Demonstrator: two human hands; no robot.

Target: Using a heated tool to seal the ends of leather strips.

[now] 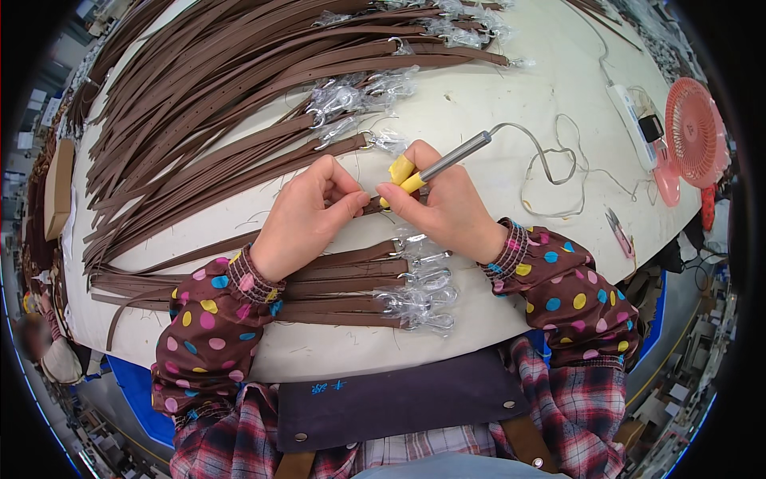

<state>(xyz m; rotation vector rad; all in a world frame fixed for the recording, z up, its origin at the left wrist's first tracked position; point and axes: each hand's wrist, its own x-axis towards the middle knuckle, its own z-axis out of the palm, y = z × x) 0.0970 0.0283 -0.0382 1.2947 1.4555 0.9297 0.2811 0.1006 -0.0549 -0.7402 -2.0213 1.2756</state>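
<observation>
My right hand [453, 211] is closed around a corded pen-shaped tool, which looks like a soldering iron [453, 156], with a metal barrel and yellow grip. A yellow wrap [400, 168] covers its index fingertip. My left hand [302, 214] pinches a brown strap [373, 207] near its buckle end, and the tool's tip points down at that end. Fingers partly hide the contact. Below my hands lies a row of brown straps [351, 283], their metal ends in clear plastic wrap [427, 291].
A large pile of brown straps [207, 96] spreads over the pale table [495, 104] at far left. On the right are a pink fan [696, 132], a white power strip [632, 124], loose cable [550, 214] and small snips [618, 233]. A cardboard box [58, 189] stands at the left edge.
</observation>
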